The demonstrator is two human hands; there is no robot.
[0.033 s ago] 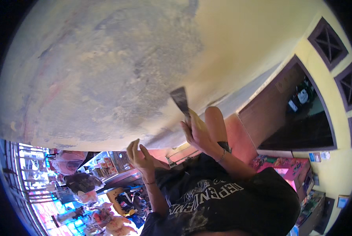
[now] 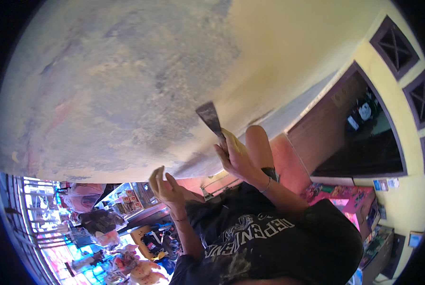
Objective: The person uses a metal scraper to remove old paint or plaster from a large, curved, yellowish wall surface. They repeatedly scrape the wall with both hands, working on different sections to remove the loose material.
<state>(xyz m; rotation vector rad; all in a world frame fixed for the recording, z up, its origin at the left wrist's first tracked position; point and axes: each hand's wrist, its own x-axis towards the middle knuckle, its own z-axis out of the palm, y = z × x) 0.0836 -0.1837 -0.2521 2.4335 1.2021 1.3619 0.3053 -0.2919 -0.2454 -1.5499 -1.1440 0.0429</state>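
Observation:
My right hand (image 2: 237, 159) is closed around the handle of a scraper (image 2: 208, 114) with a flat, flared dark metal blade. The blade points up and left, over the patchy wall (image 2: 127, 85); whether it touches the surface I cannot tell. Grey and whitish blotches cover the wall's left and middle, while a smoother yellowish coat lies to the right. Lower and to the left, my left hand (image 2: 167, 191) is raised near the wall's bottom edge, fingers apart, with nothing in it.
My bent knee (image 2: 258, 140) is just right of the scraper hand. A dark-framed doorway (image 2: 364, 137) and a pink patterned box (image 2: 345, 202) stand at the right. At the lower left are a glass display case (image 2: 131, 199), hanging plastic bags (image 2: 101, 221) and a barred window (image 2: 29, 213).
The scraper and my right hand have shifted slightly left and up, the blade tilting more to the left. My left hand has moved a little left.

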